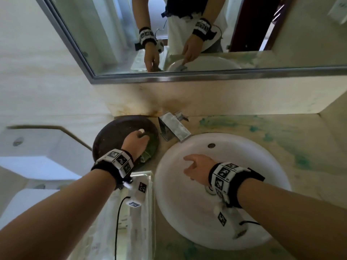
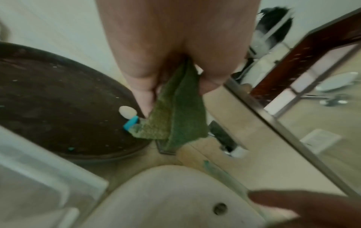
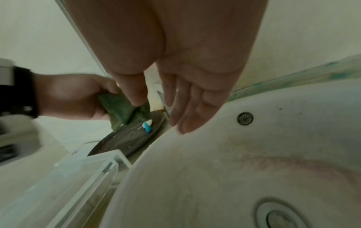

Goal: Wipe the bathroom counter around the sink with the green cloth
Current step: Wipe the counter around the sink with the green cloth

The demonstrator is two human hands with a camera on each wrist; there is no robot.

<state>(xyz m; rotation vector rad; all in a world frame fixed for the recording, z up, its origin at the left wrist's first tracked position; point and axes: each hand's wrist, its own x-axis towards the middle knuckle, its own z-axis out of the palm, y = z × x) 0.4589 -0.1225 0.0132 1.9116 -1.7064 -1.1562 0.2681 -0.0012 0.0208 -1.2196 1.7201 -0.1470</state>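
My left hand (image 1: 139,141) grips the bunched green cloth (image 1: 150,152) over the right part of a dark round tray (image 1: 112,136), left of the sink. In the left wrist view the cloth (image 2: 179,117) hangs down from between my thumb and fingers. The white oval sink (image 1: 253,166) is set in a beige counter (image 1: 300,147) smeared with green stains. My right hand (image 1: 187,165) hovers open above the basin's left side, fingers straight (image 3: 181,111), holding nothing.
A small white-and-blue object (image 2: 129,115) lies on the tray beside the cloth. A metal faucet (image 1: 173,128) stands behind the sink. A clear plastic box (image 1: 139,212) sits at the counter's front left. A mirror (image 1: 112,44) hangs above, and a white fixture (image 1: 37,156) is to the left.
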